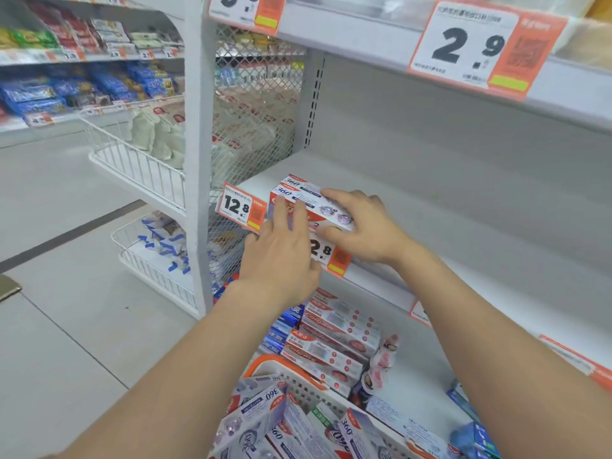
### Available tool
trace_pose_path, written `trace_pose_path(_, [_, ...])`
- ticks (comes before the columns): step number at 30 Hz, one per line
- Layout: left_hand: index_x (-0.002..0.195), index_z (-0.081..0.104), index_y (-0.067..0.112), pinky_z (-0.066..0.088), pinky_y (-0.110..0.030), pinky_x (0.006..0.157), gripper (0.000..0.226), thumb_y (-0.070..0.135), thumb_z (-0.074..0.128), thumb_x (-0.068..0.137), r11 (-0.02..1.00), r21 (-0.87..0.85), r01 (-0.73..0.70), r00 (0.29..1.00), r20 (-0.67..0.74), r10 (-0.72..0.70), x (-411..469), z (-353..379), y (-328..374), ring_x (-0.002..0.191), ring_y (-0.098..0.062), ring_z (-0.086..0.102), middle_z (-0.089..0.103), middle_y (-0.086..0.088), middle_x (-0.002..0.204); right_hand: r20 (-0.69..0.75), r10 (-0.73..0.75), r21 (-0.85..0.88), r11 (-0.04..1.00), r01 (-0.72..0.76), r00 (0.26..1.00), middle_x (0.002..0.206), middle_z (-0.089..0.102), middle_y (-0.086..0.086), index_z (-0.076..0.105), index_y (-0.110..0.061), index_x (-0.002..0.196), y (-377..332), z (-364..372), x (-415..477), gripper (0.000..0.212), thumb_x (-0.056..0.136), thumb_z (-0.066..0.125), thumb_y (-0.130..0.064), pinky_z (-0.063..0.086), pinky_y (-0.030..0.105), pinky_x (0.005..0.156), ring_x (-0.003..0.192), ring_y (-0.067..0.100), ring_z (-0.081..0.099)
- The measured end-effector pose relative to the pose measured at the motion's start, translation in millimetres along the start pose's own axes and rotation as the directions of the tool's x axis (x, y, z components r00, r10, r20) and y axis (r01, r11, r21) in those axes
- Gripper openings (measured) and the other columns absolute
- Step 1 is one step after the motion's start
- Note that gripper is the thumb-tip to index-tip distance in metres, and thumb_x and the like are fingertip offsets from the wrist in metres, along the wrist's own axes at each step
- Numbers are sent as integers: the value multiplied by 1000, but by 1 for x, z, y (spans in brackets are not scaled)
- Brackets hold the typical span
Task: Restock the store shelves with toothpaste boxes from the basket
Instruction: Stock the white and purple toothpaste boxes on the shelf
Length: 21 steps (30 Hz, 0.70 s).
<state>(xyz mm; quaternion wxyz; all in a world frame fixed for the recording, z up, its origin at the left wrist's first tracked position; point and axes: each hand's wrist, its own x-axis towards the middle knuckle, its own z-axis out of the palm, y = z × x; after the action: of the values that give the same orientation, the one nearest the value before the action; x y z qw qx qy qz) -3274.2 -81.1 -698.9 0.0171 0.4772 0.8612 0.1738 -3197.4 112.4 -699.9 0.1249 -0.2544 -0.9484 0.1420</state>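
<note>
Two white-and-red toothpaste boxes [299,190] lie side by side at the front left of a grey shelf [430,207]. My right hand [364,226] grips the right end of the nearer box, thumb under its front face. My left hand [281,250] rests straight fingers against that box's front face. Below, a white basket with an orange rim [265,362] holds several more toothpaste boxes [261,415].
Price tags reading 12.8 [241,207] hang on the shelf's front edge. The lower shelf carries stacked red-and-white toothpaste boxes [334,339] and blue ones [281,329]. A white upright post [198,160] and wire baskets [139,160] stand to the left, with tiled floor beyond.
</note>
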Motion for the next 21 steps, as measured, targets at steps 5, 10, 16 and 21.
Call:
trace_pose_path(5, [162, -11, 5, 34, -57, 114, 102, 42, 58, 96, 990, 49, 133, 984, 115, -137, 1, 0, -16, 150, -44, 30, -15, -21, 171, -23, -17, -18, 1000, 16, 1000, 129, 57, 1, 41, -47, 150, -32, 6, 26, 85, 73, 52, -82, 40, 57, 108, 122, 36, 47])
trace_pose_path(10, [159, 13, 5, 37, -55, 112, 86, 48, 55, 98, 980, 138, 144, 948, 266, -177, 1, -1, -21, 144, -46, 33, 9, -22, 167, -39, -13, -86, 996, 10, 999, 138, 53, 5, 39, -45, 149, -63, 16, 50, 71, 87, 64, -70, 41, 53, 103, 128, 37, 44])
trace_pose_path(16, [154, 27, 8, 36, -54, 112, 75, 53, 52, 100, 970, 220, 98, 891, 414, -184, -3, 1, -21, 143, -42, 36, 34, -19, 154, -13, -10, -192, 981, 8, 1000, 138, 53, 10, 37, -40, 153, -74, 15, 50, 73, 91, 55, -73, 37, 52, 103, 129, 36, 46])
trace_pose_path(21, [150, 36, 13, 44, -49, 103, 59, 45, 51, 103, 978, 206, -35, 848, 524, -80, -12, 0, -19, 132, -39, 48, 47, -15, 143, -409, -213, -170, 973, 155, 887, 125, 55, 9, 59, -21, 134, -84, 15, -9, 47, 92, 57, -43, 41, 45, 94, 115, 32, 49])
